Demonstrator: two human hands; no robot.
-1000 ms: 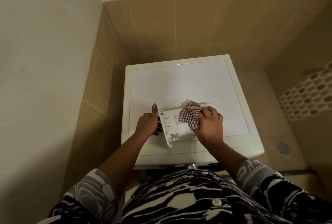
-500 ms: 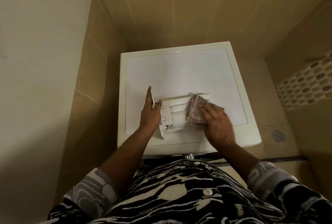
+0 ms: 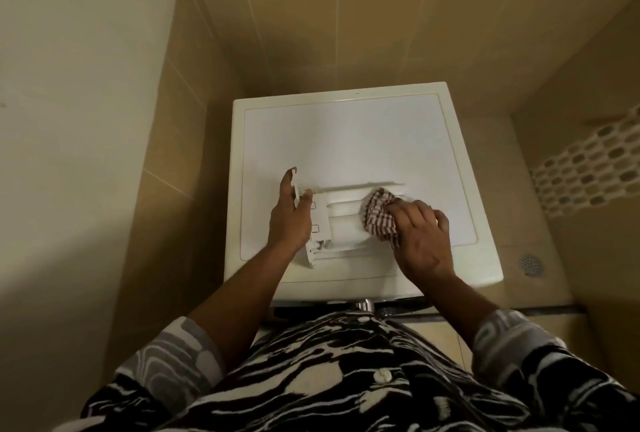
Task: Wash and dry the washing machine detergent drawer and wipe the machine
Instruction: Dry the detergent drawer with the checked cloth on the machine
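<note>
The white detergent drawer (image 3: 341, 220) lies on top of the white washing machine (image 3: 349, 140), near its front edge, with its front panel to the left. My left hand (image 3: 290, 216) grips that front panel end and steadies the drawer. My right hand (image 3: 420, 237) presses a red-and-white checked cloth (image 3: 380, 213) onto the right part of the drawer. The drawer's right end is hidden under the cloth and hand.
Beige tiled walls close in behind and to the left of the machine. A floor drain (image 3: 530, 263) sits on the tiled floor to the right. A patterned mosaic strip (image 3: 588, 175) runs along the right wall. My patterned shirt fills the lower view.
My right hand has slid the cloth rightward along the drawer. My left hand shifted its grip at the panel end, and the drawer has turned to lie more level across the top.
</note>
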